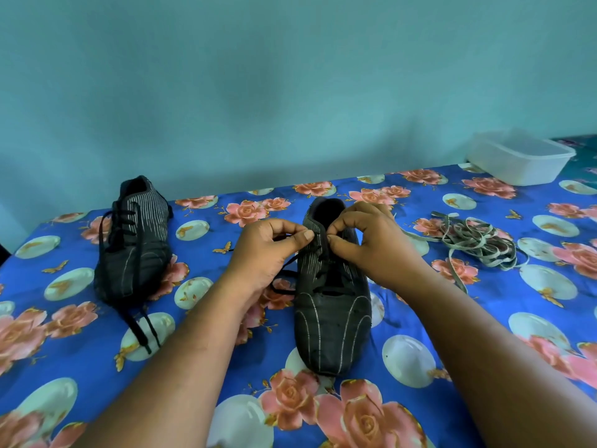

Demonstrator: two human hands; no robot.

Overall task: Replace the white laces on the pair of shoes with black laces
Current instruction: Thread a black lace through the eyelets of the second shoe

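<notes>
A black shoe with thin white stripes (332, 321) lies in front of me, toe toward me. A black lace (286, 265) runs through its eyelets and trails off to its left. My left hand (268, 253) pinches the lace near the shoe's top, thumb against forefinger. My right hand (371, 240) pinches at the top eyelets beside the tongue. The second black shoe (134, 244) lies at the left, laced in black, with its lace ends (142, 328) trailing toward me. A heap of white laces (475, 242) lies to the right.
Everything rests on a surface covered with a blue floral cloth (452, 350). A white plastic tub (520, 160) stands at the far right corner. A teal wall (290, 92) rises directly behind the surface.
</notes>
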